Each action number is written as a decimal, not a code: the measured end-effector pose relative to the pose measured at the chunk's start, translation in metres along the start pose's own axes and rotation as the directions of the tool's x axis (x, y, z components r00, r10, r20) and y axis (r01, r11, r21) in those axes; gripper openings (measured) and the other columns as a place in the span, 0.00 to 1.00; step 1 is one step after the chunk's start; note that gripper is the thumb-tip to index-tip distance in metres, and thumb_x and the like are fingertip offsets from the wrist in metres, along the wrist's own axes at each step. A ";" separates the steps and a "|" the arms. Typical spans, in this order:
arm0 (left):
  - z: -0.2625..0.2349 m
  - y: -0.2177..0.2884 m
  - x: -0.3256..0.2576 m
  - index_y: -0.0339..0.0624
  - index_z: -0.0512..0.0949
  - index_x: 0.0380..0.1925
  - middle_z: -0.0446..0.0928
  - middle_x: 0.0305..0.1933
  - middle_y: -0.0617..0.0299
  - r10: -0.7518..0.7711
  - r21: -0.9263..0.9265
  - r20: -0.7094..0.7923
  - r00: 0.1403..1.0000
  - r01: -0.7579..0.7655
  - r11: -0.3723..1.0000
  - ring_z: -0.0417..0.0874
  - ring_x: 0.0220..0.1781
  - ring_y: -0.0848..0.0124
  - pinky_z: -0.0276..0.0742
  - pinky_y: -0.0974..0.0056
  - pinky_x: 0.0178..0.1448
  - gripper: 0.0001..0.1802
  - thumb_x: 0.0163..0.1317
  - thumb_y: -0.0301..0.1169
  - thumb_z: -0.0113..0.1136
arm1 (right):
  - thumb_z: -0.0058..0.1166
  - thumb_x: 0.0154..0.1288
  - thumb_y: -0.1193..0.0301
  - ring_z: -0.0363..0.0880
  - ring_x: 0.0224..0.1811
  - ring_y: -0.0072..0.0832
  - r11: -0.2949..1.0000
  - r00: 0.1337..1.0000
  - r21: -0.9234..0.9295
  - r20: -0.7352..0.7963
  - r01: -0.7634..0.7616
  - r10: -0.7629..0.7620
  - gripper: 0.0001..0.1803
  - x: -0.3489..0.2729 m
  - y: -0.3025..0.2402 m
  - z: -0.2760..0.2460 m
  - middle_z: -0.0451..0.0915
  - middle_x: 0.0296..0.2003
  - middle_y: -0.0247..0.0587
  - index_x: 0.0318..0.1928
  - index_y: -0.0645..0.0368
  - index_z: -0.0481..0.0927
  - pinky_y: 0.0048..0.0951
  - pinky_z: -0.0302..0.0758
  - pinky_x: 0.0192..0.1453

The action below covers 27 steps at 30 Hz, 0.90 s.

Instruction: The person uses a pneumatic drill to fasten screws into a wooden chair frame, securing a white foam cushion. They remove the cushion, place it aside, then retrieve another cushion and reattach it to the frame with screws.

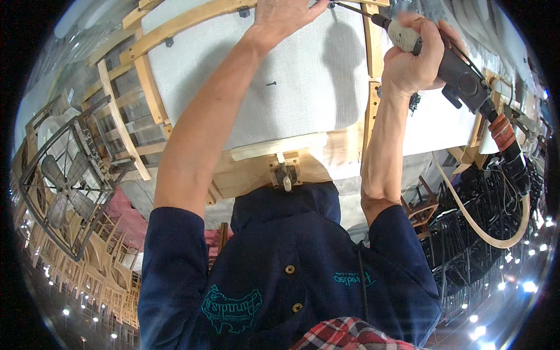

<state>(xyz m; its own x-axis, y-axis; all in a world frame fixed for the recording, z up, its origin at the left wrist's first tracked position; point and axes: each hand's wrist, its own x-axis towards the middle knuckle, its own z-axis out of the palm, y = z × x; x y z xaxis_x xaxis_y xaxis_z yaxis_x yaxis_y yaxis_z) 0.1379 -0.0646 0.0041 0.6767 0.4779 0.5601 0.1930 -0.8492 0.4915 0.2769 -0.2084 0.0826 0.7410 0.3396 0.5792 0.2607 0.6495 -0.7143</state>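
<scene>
- Wooden frame [175, 26]: pale raw timber, curved rails, straight uprights, small dark metal brackets at joints. It fills the upper middle of the view, directly ahead of the person.
- White fabric panel [291, 76] stretched across the frame; fine woven texture, flat and taut, one small dark mark near centre.
- Right hand [411, 58] wrapped tight round a power tool [449, 67]: cream ribbed front section, dark grey body, thin metal nose pointing up-left at the frame's top edge.
- Beige hose [484, 230] loops down from the tool's rear through a red-brown coupling.
- Left hand [283, 14] pressed on the fabric near the top rail, just beside the tool nose; fingers cut off by the picture edge, so can't tell the grip.
- Tool tip contact point cropped, unclear.
- Left: wire-guard fan [61, 186], rows of stacked wooden frames below it, blurred by lens distortion.
- Navy shirt [274, 280] fills the lower centre.
</scene>
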 end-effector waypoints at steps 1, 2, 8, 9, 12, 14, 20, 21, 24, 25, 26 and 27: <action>-0.001 -0.001 -0.002 0.43 0.83 0.46 0.82 0.48 0.58 -0.003 0.005 -0.003 1.000 0.003 1.000 0.80 0.52 0.56 0.77 0.51 0.57 0.19 0.55 0.36 0.71 | 0.53 0.62 0.81 0.86 0.30 0.41 0.999 0.999 -0.020 -0.029 -0.031 0.030 0.12 -0.002 0.001 0.003 0.80 0.24 0.48 0.47 0.63 0.72 0.47 0.87 0.48; -0.001 -0.001 -0.003 0.44 0.83 0.46 0.82 0.48 0.58 -0.007 0.011 -0.009 1.000 0.007 1.000 0.80 0.51 0.56 0.76 0.51 0.57 0.19 0.55 0.36 0.71 | 0.53 0.62 0.81 0.86 0.31 0.40 0.997 0.997 -0.039 -0.059 -0.062 0.059 0.12 -0.004 0.002 0.007 0.80 0.24 0.48 0.46 0.62 0.72 0.46 0.87 0.48; 0.008 -0.002 0.004 0.45 0.82 0.44 0.82 0.46 0.58 0.038 0.046 -0.032 0.999 -0.037 0.998 0.79 0.49 0.55 0.76 0.51 0.56 0.17 0.54 0.36 0.69 | 0.54 0.66 0.79 0.82 0.32 0.31 0.979 0.988 -0.154 -0.099 -0.137 0.123 0.10 -0.006 -0.011 0.024 0.81 0.30 0.44 0.47 0.65 0.75 0.35 0.81 0.44; 0.007 -0.004 0.001 0.45 0.82 0.44 0.82 0.46 0.58 0.021 0.059 -0.026 0.999 -0.019 0.998 0.79 0.48 0.55 0.76 0.51 0.56 0.17 0.54 0.36 0.69 | 0.55 0.68 0.77 0.80 0.34 0.28 0.958 0.969 -0.185 -0.154 -0.220 0.193 0.11 -0.010 -0.014 0.034 0.81 0.32 0.43 0.48 0.67 0.75 0.29 0.77 0.44; 0.008 -0.010 0.004 0.45 0.82 0.43 0.82 0.44 0.56 0.077 0.079 0.001 0.997 -0.076 0.994 0.79 0.47 0.53 0.77 0.50 0.55 0.17 0.54 0.36 0.68 | 0.53 0.68 0.81 0.81 0.35 0.28 0.934 0.992 -0.336 -0.050 -0.123 0.113 0.11 -0.009 -0.014 0.041 0.81 0.34 0.44 0.50 0.66 0.75 0.28 0.77 0.41; 0.008 -0.016 0.008 0.45 0.82 0.43 0.82 0.42 0.56 0.114 0.060 0.036 0.993 -0.116 0.991 0.79 0.46 0.53 0.78 0.50 0.53 0.17 0.53 0.36 0.67 | 0.53 0.69 0.83 0.80 0.34 0.26 0.945 0.997 -0.327 0.083 0.022 0.006 0.12 -0.010 0.003 0.034 0.81 0.35 0.44 0.51 0.66 0.74 0.27 0.77 0.40; 0.007 -0.024 0.014 0.44 0.81 0.43 0.83 0.41 0.55 0.150 -0.043 0.058 0.987 -0.147 0.988 0.81 0.47 0.53 0.80 0.52 0.53 0.18 0.51 0.34 0.68 | 0.51 0.69 0.84 0.78 0.33 0.24 0.924 0.973 -0.379 0.227 0.042 0.049 0.13 0.003 0.009 0.042 0.79 0.34 0.41 0.52 0.67 0.72 0.26 0.75 0.39; 0.007 -0.025 0.014 0.44 0.81 0.43 0.83 0.41 0.55 0.151 -0.049 0.062 0.987 -0.148 0.988 0.81 0.47 0.53 0.81 0.53 0.53 0.17 0.51 0.33 0.68 | 0.51 0.69 0.84 0.78 0.33 0.24 0.915 0.972 -0.400 0.230 0.056 0.041 0.13 0.005 0.010 0.043 0.79 0.33 0.40 0.52 0.67 0.72 0.26 0.75 0.40; 0.007 -0.024 0.013 0.44 0.81 0.42 0.83 0.41 0.55 0.125 -0.072 0.078 0.989 -0.120 0.990 0.81 0.48 0.54 0.81 0.54 0.54 0.17 0.50 0.33 0.69 | 0.52 0.68 0.83 0.78 0.33 0.24 0.897 0.975 -0.437 0.220 0.069 0.033 0.12 0.005 0.013 0.045 0.79 0.33 0.40 0.52 0.68 0.72 0.26 0.75 0.41; 0.006 -0.024 0.013 0.45 0.81 0.42 0.83 0.41 0.55 0.113 -0.078 0.087 0.990 -0.106 0.991 0.81 0.48 0.54 0.81 0.54 0.54 0.17 0.50 0.32 0.69 | 0.52 0.68 0.83 0.78 0.33 0.24 0.894 0.977 -0.444 0.211 0.066 0.032 0.12 0.004 0.014 0.045 0.79 0.32 0.40 0.51 0.68 0.72 0.26 0.76 0.41; 0.005 -0.023 0.013 0.44 0.81 0.42 0.83 0.41 0.56 0.105 -0.077 0.089 0.990 -0.098 0.992 0.81 0.48 0.54 0.81 0.54 0.54 0.17 0.50 0.32 0.69 | 0.52 0.68 0.82 0.78 0.33 0.24 0.879 0.973 -0.468 0.229 0.084 0.029 0.12 0.005 0.014 0.045 0.79 0.33 0.40 0.51 0.68 0.73 0.27 0.76 0.41; 0.004 -0.022 0.014 0.44 0.81 0.42 0.82 0.41 0.56 0.098 -0.077 0.092 0.991 -0.091 0.993 0.81 0.48 0.54 0.81 0.54 0.54 0.17 0.50 0.32 0.69 | 0.52 0.68 0.82 0.78 0.33 0.25 0.864 0.969 -0.492 0.246 0.102 0.026 0.12 0.007 0.013 0.043 0.79 0.33 0.40 0.51 0.68 0.73 0.27 0.76 0.42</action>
<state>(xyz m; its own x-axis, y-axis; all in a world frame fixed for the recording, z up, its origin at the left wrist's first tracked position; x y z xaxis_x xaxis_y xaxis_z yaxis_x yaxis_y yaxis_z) 0.1462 -0.0401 -0.0018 0.7547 0.3700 0.5418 0.0757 -0.8694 0.4883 0.2591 -0.1683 0.0942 0.5722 0.5134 0.6395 0.6057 0.2612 -0.7516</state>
